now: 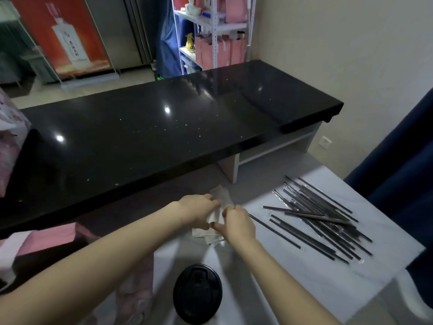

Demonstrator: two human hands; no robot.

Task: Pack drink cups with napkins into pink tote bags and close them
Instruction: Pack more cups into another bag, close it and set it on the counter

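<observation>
Both my hands meet over a small pile of white napkin packets point(206, 234) at the far edge of a white table point(293, 266). My left hand point(199, 211) pinches one napkin packet point(222, 197), and my right hand point(236, 224) pinches the same packet from the other side. A drink cup with a black lid point(197, 294) stands upright close to me, below my arms. Flat pink tote bags point(46, 238) lie at the lower left under the counter edge.
A heap of wrapped black straws point(321, 216) covers the right half of the white table. A long black glossy counter point(152, 127) runs across in front. A shelf with pink bags point(220, 50) stands at the back. Blue fabric point(403, 160) hangs at the right.
</observation>
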